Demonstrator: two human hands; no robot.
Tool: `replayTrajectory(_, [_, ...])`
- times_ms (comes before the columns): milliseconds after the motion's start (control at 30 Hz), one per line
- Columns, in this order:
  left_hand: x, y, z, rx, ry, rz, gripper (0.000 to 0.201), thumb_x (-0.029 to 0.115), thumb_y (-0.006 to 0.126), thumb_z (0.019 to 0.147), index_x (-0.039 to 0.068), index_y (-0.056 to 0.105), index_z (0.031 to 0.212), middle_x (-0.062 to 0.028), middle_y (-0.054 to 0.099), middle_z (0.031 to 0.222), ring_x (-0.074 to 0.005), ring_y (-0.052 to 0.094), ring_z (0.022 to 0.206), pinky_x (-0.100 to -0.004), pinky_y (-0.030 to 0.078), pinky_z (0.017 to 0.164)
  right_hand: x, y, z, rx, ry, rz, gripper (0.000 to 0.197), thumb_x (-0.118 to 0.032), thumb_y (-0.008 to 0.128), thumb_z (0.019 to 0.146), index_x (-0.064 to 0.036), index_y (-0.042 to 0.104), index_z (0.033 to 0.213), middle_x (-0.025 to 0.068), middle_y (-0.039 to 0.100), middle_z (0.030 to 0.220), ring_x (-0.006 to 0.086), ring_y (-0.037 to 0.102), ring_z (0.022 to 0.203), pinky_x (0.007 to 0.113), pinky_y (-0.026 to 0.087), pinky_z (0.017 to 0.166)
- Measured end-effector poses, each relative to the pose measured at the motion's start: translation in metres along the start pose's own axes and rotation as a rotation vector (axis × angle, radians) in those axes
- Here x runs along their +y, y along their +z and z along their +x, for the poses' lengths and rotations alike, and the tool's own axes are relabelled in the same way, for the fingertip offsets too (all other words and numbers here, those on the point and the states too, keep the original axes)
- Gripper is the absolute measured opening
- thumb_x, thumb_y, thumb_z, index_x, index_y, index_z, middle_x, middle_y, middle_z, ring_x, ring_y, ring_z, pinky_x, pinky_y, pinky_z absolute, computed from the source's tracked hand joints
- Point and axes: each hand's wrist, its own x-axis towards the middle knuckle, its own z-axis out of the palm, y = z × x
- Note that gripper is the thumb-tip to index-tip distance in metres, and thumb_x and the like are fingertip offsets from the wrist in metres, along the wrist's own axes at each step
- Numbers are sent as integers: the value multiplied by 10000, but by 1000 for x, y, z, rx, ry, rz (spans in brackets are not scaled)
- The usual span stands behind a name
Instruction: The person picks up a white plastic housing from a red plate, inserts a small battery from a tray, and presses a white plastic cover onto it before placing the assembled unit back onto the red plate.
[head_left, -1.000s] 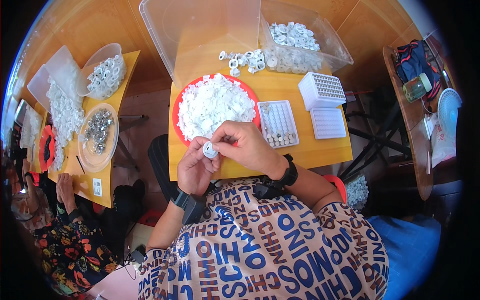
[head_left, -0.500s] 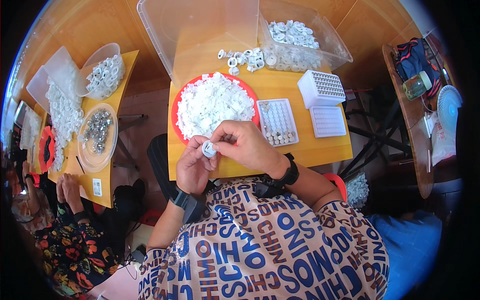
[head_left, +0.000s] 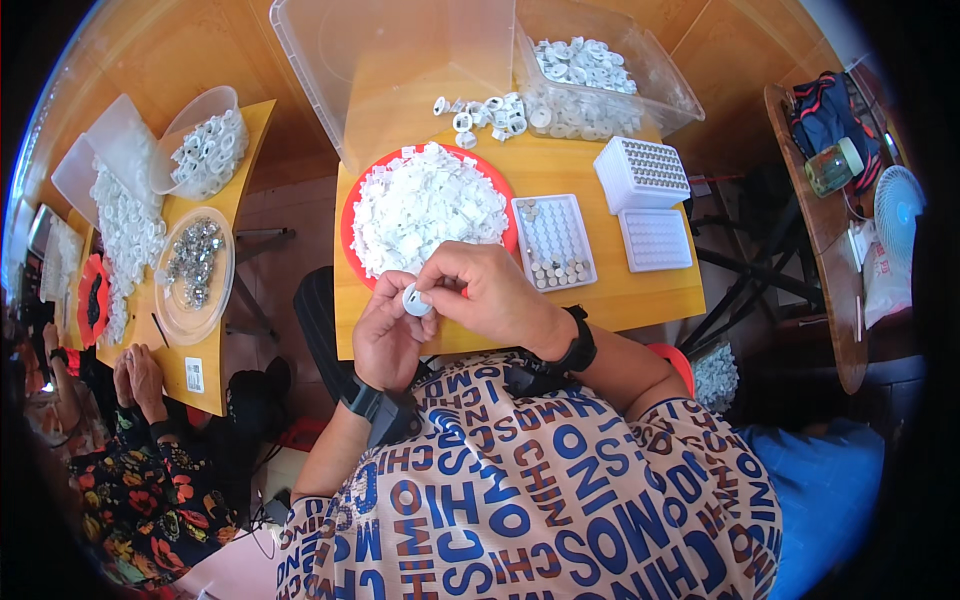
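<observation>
Over the near edge of a small wooden table (head_left: 620, 290), my left hand (head_left: 385, 335) holds a small white ring-shaped plastic part (head_left: 416, 300) between its fingertips. My right hand (head_left: 490, 295) pinches the same part from the right side. Just beyond the hands sits a red round tray (head_left: 352, 205) heaped with small white plastic pieces (head_left: 425, 205). To its right lies a white grid tray (head_left: 555, 240) with small grey cylinders in its near rows.
Two more white grid trays (head_left: 642, 172) (head_left: 655, 240) lie at the right. Clear plastic bins (head_left: 400, 60) (head_left: 600, 70) stand at the back, one with white rings. On the left, another person's hands (head_left: 140, 375) rest at a second table (head_left: 205, 340) with bowls of parts.
Both hands stay together on the white part with only small finger movements; nothing else has moved.
</observation>
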Motion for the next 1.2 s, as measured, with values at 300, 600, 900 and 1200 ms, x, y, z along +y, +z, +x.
replayTrajectory(300, [1,6,1,27,48,44,175,172,551,953,53,506,1073,-89,619,919,-178,609,739,-258,483,679,16,3,-1,1,202,277,116,-7,640,834,29,588,931,59,634,727,93,600,662,251,491,609])
replayTrajectory(600, [9,25,2,163,115,445,201,214,531,961,40,559,1056,-46,605,902,-127,553,747,-232,436,673,9,2,-3,53,153,144,114,4,634,826,22,581,927,88,646,753,126,628,656,264,501,597])
replayTrajectory(900, [8,25,-3,194,212,720,171,175,486,981,50,547,1081,-6,592,862,-77,524,711,-216,417,641,5,4,-6,49,74,102,114,9,634,816,14,580,917,120,653,775,172,657,656,279,512,600])
replayTrajectory(1200, [11,30,-2,214,160,910,139,132,472,995,37,553,1057,-4,586,849,-63,523,746,-222,433,645,5,5,-3,26,49,12,171,21,643,826,7,592,989,66,652,814,108,648,723,258,537,651])
